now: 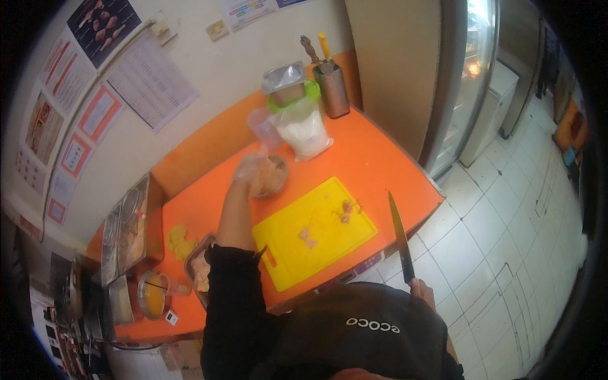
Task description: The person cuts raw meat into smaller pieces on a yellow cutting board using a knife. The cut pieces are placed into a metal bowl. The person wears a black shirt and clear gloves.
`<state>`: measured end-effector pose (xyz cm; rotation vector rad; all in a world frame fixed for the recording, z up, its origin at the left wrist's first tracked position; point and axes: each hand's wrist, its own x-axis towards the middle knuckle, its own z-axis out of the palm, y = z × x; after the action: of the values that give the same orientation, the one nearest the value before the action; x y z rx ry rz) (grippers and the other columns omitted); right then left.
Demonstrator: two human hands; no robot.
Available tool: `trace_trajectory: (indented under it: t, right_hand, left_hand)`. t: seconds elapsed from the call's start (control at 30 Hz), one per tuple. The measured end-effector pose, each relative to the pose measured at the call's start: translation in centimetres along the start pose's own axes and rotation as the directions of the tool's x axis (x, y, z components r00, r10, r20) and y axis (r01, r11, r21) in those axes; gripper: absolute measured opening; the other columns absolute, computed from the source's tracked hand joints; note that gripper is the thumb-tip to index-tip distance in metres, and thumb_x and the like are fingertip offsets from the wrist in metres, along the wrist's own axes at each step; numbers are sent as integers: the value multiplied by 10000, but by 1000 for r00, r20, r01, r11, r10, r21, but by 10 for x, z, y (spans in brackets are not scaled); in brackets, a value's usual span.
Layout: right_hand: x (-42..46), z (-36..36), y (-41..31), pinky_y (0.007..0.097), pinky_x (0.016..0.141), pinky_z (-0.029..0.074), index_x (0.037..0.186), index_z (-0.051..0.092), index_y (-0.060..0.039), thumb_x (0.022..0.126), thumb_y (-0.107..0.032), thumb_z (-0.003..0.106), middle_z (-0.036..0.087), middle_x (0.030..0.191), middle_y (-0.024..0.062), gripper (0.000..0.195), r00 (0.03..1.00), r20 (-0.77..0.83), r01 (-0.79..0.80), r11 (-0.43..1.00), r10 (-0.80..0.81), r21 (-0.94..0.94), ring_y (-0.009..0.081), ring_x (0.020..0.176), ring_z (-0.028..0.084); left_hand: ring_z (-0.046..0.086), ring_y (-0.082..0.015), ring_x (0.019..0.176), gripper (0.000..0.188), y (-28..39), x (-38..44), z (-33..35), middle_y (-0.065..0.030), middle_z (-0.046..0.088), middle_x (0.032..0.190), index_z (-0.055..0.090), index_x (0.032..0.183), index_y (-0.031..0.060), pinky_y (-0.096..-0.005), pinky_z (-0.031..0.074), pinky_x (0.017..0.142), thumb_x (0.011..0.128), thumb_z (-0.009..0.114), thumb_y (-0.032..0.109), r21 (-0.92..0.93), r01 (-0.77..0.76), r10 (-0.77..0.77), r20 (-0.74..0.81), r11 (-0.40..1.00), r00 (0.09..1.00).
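My left hand [246, 167], in a clear plastic glove, is at the left rim of a round metal bowl [271, 175] of light brown food. Blur hides whether its fingers hold anything. My right hand [422, 290] grips the handle of a long kitchen knife [403, 240], its blade pointing away from me beside the table's right edge. Between the hands lies a yellow cutting board [289, 256]. A small piece of pale raw meat [308, 237] is near its middle, and some reddish scraps [346, 211] sit towards its far right corner.
Behind the bowl stand a translucent plastic jug [264, 127], a bag of white powder [304, 130] and a metal knife holder [332, 90]. Left of my arm are a meat tray [200, 270], a yellow cloth [179, 242], a bowl of yellow liquid [154, 297] and a large metal container [154, 223].
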<state>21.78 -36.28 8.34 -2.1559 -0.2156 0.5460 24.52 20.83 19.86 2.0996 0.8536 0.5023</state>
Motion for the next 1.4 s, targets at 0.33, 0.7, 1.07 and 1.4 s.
trace_trajectory:
  t: [0.33, 0.7, 1.07, 1.4]
  right_hand:
    - [7, 5, 16, 361, 567, 392, 899, 597, 46, 943, -462, 367, 543, 617, 122, 560, 999, 21, -35, 999, 35, 18, 193, 596, 507]
    - [8, 2, -6, 409, 598, 433, 968, 581, 42, 950, -492, 323, 597, 695, 217, 593, 993, 95, 82, 995, -76, -59, 324, 660, 603]
    - [16, 11, 2, 442, 581, 426, 956, 586, 21, 943, -515, 304, 589, 673, 219, 606, 991, 111, 88, 981, -70, -170, 347, 644, 597]
    - [30, 25, 25, 396, 542, 394, 888, 586, 2, 928, -539, 325, 524, 602, 145, 602, 986, 159, 79, 988, -58, -129, 262, 572, 510]
  left_hand:
    - [551, -340, 999, 403, -80, -156, 124, -218, 588, 1034, 615, 946, 12, -428, 423, 845, 736, 664, 353, 511, -565, 37, 720, 648, 693]
    - [586, -263, 797, 241, -37, -91, 49, -136, 624, 815, 635, 895, 26, -409, 460, 786, 874, 439, 164, 311, -313, 277, 154, 897, 948]
    - [537, -339, 1055, 410, 15, -99, -25, -228, 549, 1154, 565, 1144, 44, -391, 415, 907, 877, 482, 344, 644, -42, 91, -44, 764, 995]
    - [607, -327, 941, 364, -126, -274, -162, -221, 613, 1010, 579, 1093, 17, -417, 473, 792, 843, 509, 272, 728, 377, -463, -92, 573, 881]
